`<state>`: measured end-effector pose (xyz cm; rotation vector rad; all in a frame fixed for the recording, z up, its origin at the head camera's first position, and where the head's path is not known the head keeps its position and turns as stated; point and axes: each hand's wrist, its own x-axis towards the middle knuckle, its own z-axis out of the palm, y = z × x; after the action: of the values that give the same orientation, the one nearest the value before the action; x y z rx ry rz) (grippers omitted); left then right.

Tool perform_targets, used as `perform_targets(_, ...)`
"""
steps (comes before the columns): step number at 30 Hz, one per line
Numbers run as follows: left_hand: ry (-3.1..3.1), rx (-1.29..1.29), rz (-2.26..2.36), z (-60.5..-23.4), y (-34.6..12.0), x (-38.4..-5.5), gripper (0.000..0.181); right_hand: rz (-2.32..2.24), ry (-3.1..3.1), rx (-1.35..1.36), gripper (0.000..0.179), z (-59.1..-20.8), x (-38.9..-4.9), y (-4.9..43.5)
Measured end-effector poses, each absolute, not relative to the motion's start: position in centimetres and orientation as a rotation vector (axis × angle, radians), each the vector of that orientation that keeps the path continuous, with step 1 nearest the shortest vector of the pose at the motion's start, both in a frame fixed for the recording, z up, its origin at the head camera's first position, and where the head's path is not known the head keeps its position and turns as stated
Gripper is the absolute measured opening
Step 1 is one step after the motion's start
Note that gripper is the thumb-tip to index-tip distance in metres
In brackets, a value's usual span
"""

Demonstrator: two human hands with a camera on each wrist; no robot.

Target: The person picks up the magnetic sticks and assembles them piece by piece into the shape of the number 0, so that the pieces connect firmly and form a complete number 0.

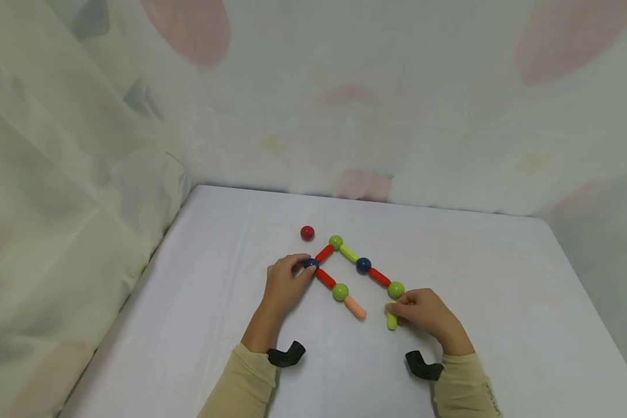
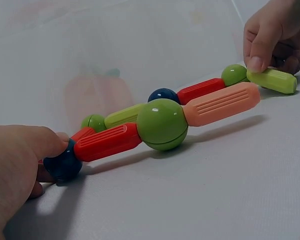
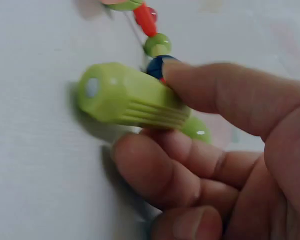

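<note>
My left hand [image 1: 284,283] pinches a dark blue ball [image 2: 64,162] at the left corner of a chain of magnetic rods and balls. One branch from it has a red rod [image 2: 109,142], a green ball [image 2: 162,124] and a peach rod [image 2: 222,104] with a free end. The other runs through a second green ball [image 1: 336,242], a yellow-green rod [image 1: 349,253], another blue ball [image 1: 363,265] and a red rod to an end green ball [image 1: 396,289]. Between thumb and fingers, my right hand [image 1: 429,313] holds a yellow-green rod [image 3: 135,97], its far end right at that end ball.
A loose red ball [image 1: 307,233] lies beyond the chain's left corner. White cloth covers the table [image 1: 501,278], and patterned curtains [image 1: 423,116] hang behind it and at the sides. Dark wrist mounts [image 1: 286,355] stick out from both sleeves.
</note>
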<state>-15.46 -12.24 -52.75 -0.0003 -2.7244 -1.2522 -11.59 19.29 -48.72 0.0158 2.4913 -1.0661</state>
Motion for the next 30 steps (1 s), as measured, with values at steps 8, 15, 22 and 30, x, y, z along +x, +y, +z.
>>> perform_targets(8, -2.738, 0.001, -1.260, -52.53, -12.24, -15.49, 0.032, -1.049, 2.512, 0.159, 0.044, -48.96, -11.64, 19.01)
perform_targets(15, -2.743, 0.013, -1.276, -52.33, -12.24, -15.38, 0.033, -1.014, 2.536, 0.188, 0.049, -49.16, -11.68, 18.75)
perform_targets(22, -2.743, 0.019, -1.281, -52.35, -12.28, -15.35, 0.033, -1.010, 2.567, 0.180, 0.050, -49.21, -11.60, 18.58)
perform_targets(30, -2.744, 0.016, -1.280, -52.39, -12.25, -15.40, 0.033, -1.011, 2.576, 0.191, 0.051, -49.06, -11.54, 18.58)
